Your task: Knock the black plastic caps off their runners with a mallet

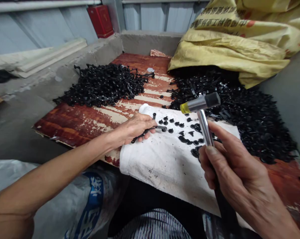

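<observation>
My right hand [229,166] is closed around the handle of a small mallet [203,103] with a yellow face and a black face on a metal head. The mallet is raised above a white cloth [152,166]. Over the cloth's left part, my left hand [136,127] is closed on slim black plastic pieces [161,127] with round ends. One sticks out to the right between thumb and fingers, and others show above and below the hand. Several small black round caps with stems [181,125] lie scattered on the cloth between my hands.
A heap of black pieces [107,83] lies at the back left of the worn red board [72,122]. Another heap [256,122] spreads along the right, partly under a yellow woven sack [229,43]. A red tin [100,21] stands on the ledge behind. A plastic bag [52,192] is at lower left.
</observation>
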Demonstrator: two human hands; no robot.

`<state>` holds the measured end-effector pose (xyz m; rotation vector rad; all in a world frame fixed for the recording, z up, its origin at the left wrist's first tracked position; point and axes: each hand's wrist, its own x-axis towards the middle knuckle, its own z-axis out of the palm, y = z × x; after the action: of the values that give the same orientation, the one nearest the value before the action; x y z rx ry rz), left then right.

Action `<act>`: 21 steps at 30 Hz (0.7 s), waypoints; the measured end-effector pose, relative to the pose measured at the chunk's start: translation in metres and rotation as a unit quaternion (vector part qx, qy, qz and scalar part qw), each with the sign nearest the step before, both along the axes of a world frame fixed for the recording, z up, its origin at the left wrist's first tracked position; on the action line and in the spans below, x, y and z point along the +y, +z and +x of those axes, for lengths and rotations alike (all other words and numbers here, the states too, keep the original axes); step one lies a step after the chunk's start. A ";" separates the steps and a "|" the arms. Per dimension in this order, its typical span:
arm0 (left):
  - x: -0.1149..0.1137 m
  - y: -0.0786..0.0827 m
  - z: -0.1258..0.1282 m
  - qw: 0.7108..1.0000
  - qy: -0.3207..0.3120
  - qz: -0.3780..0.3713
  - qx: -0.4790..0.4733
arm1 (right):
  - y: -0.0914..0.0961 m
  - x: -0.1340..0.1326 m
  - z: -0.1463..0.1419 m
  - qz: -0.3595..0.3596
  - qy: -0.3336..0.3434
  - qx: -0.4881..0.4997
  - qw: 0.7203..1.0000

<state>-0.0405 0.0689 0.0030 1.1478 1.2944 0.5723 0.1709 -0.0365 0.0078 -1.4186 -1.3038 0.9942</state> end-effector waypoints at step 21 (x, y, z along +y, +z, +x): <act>0.023 0.001 0.003 0.936 -0.210 0.201 0.199 | -0.033 -0.025 -0.004 -0.179 -0.019 0.274 0.945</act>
<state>-0.0376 0.0916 0.0038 1.9012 1.2382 0.2953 0.1674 -0.0619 -0.0251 -1.2840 -0.7064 1.5231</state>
